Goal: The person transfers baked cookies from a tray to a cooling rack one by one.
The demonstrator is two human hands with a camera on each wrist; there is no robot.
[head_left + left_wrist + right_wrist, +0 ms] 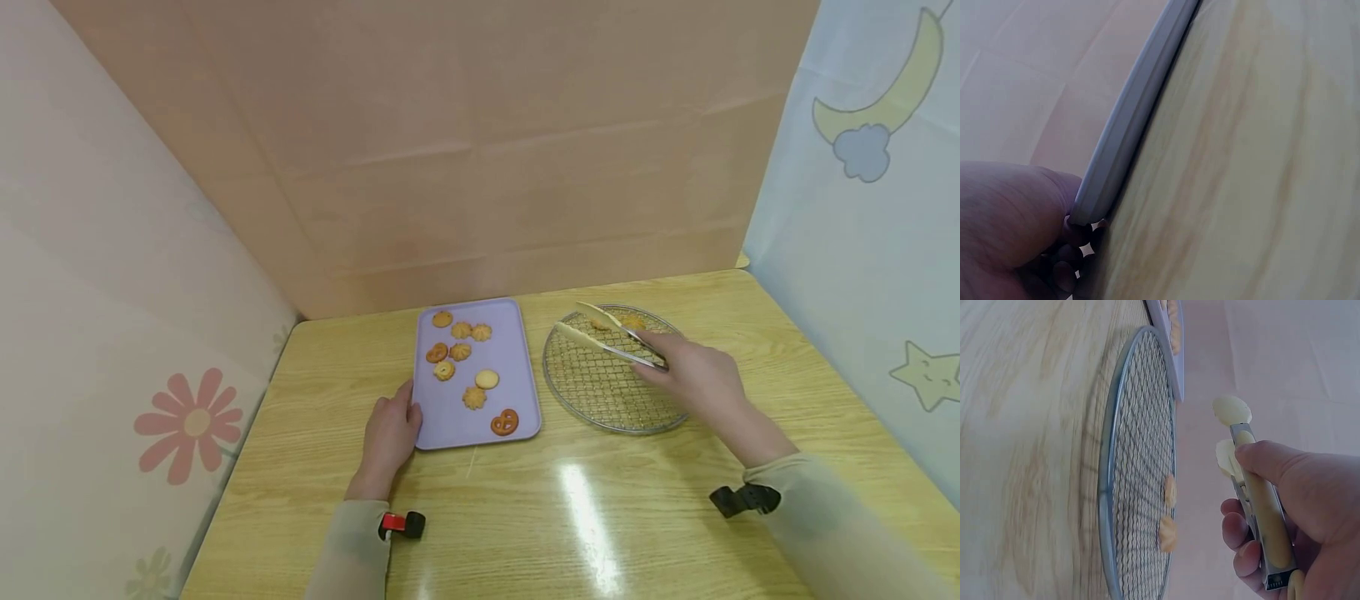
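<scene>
My left hand grips the left edge of a lilac tray; in the left wrist view the thumb lies at the tray's rim and the curled fingers are at its underside. On the tray lie several cookies, among them a pretzel, a round cookie and a flower-shaped cookie. My right hand holds metal tongs with cream tips above a round wire rack. The tong tips stand apart with nothing between them. Two cookies show on the rack.
Both tray and rack stand on a wood-grain table. A brown paper-like backdrop rises behind its far edge. Patterned side walls stand left and right. Light glares off the table in front.
</scene>
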